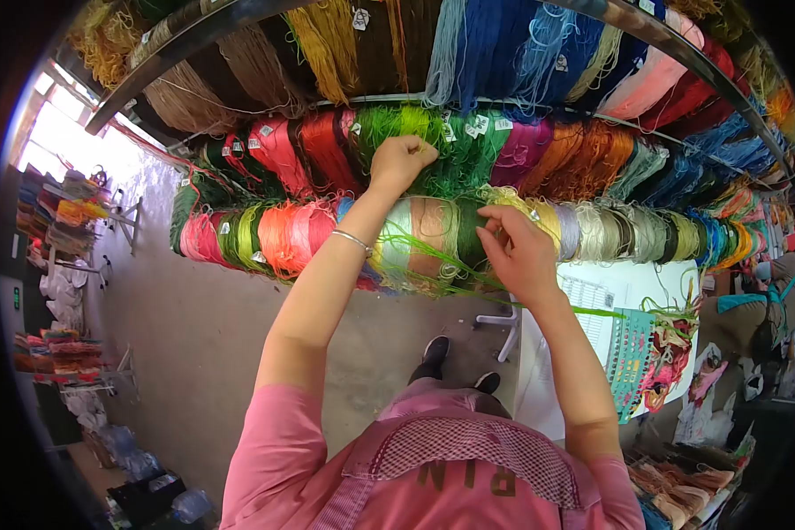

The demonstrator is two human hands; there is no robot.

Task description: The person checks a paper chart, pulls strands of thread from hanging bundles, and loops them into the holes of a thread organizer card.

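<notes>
My left hand is raised to the middle row of hanging thread, its fingers closed at the bright green skeins. What lies between these fingertips is too fine to make out. My right hand hovers by the dark green thread on the front row, fingers bent and thumb apart from them. Loose light green strands hang over the front row, below my hands. Green thread also runs behind my right wrist to a teal card with holes, where several thread bunches are gathered.
A white table at right bears the card and a printed sheet. Metal rack bars curve overhead, with blue skeins hanging there. Thread piles line the left side. Another person is at far right.
</notes>
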